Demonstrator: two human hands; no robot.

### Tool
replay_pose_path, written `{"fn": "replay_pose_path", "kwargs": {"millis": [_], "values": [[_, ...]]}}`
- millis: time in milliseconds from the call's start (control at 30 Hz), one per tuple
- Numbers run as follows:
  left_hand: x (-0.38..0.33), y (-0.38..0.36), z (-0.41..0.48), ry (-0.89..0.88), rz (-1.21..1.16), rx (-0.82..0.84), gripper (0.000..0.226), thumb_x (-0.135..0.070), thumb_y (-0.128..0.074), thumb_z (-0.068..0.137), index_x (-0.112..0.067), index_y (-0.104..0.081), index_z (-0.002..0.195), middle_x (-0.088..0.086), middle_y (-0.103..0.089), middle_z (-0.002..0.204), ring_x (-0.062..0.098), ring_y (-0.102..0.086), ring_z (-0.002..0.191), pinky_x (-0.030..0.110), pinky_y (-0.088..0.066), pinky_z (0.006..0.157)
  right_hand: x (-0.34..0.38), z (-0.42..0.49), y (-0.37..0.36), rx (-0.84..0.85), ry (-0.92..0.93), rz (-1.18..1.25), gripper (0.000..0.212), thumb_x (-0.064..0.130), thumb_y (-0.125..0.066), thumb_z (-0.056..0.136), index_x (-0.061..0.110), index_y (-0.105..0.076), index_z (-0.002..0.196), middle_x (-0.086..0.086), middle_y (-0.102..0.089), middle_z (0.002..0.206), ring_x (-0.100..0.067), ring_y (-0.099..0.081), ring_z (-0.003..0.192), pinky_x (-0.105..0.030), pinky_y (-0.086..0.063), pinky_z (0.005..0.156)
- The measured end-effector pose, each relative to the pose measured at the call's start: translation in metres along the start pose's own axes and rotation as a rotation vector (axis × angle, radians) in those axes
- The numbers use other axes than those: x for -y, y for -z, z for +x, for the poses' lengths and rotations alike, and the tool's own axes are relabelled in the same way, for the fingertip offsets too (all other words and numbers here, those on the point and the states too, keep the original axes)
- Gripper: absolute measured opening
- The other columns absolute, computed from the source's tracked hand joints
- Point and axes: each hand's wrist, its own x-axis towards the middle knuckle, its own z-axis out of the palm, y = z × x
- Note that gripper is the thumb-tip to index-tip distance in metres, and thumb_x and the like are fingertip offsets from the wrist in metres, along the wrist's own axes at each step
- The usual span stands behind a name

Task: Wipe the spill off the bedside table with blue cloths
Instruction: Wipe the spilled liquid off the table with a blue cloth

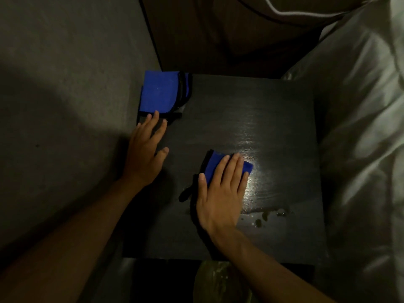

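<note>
A dark bedside table (229, 101) fills the middle of the view. My right hand (220, 191) lies flat, fingers straight, pressing a folded blue cloth (215, 162) onto the tabletop near its centre. Wet streaks shine to the right of that cloth, and spill droplets (265, 217) sit near the table's right front. A stack of folded blue cloths (159, 92) with black edging lies at the table's back left corner. My left hand (145, 149) rests flat on the table's left edge, its fingertips touching the stack's near edge.
A white duvet (360, 127) on a bed borders the table on the right. A grey wall (65, 84) runs along the left. Below the table's front edge sits a roundish greenish object (220, 283), dimly lit.
</note>
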Motion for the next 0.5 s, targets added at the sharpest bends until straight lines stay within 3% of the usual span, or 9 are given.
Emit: {"fn": "replay_pose_path", "kwargs": {"millis": [200, 367, 500], "values": [[0.001, -0.001, 0.000, 0.000, -0.070, -0.017, 0.073, -0.039, -0.033, 0.082, -0.008, -0.033, 0.149, 0.008, -0.018, 0.162, 0.024, -0.014, 0.150, 0.047, -0.010, 0.121, 0.034, -0.003, -0.012, 0.015, 0.075, 0.012, 0.068, 0.046, -0.002, 0.107, 0.006, -0.009, 0.161, -0.018, 0.002, 0.169, -0.030, 0.009, 0.157, -0.049, 0.003, 0.125], [0.001, 0.001, -0.001, 0.055, -0.172, -0.029, 0.073, -0.036, -0.032, 0.081, -0.012, -0.030, 0.150, 0.001, -0.019, 0.162, 0.012, -0.013, 0.148, 0.039, -0.008, 0.122, 0.059, 0.004, -0.023, 0.076, 0.266, 0.071, 0.064, 0.042, -0.017, 0.105, 0.012, -0.013, 0.162, -0.013, -0.002, 0.170, -0.025, 0.007, 0.157, -0.044, 0.005, 0.125], [0.003, 0.006, -0.002, 0.075, -0.313, -0.057, 0.069, -0.034, -0.031, 0.081, -0.011, -0.041, 0.145, 0.001, -0.029, 0.158, 0.009, -0.020, 0.146, 0.043, -0.016, 0.121, 0.073, 0.008, -0.024, 0.144, 0.379, 0.021, 0.065, 0.041, -0.017, 0.103, 0.015, -0.013, 0.162, -0.012, -0.002, 0.171, -0.023, 0.010, 0.157, -0.042, 0.011, 0.125]]}}
